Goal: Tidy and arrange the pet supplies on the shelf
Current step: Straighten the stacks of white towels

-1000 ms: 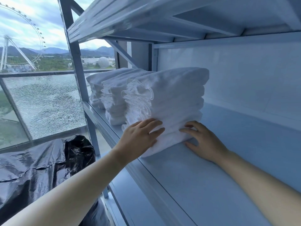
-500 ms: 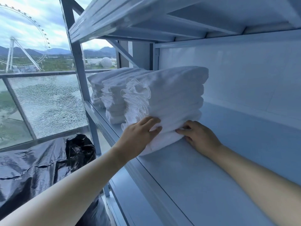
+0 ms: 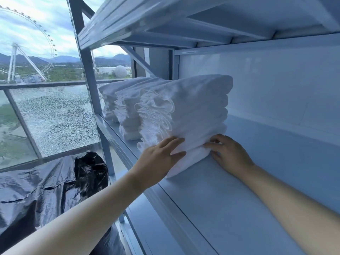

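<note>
Two hands steady a stack of white towels on a pale blue-grey metal shelf beside a window.

The shelf (image 3: 230,190) runs from the lower right of the frame up toward centre left, with an upper shelf (image 3: 147,19) overhead and a plain back wall at right. At left are a cracked glass pane (image 3: 58,116), a black plastic sheet (image 3: 46,190) below it, and a Ferris wheel (image 3: 27,52) outside. The nearest stack (image 3: 193,111) sits mid-frame on the board. Its long axis crosses the shelf's depth, with ruffled ends pointing at the front lip and folded ends toward the back wall. Two further stacks (image 3: 125,111) line up behind it. The left hand (image 3: 158,159) lies flat with fingers spread against the lower front. The right hand (image 3: 230,153) bends its fingers round the bottom folds at the side.
</note>
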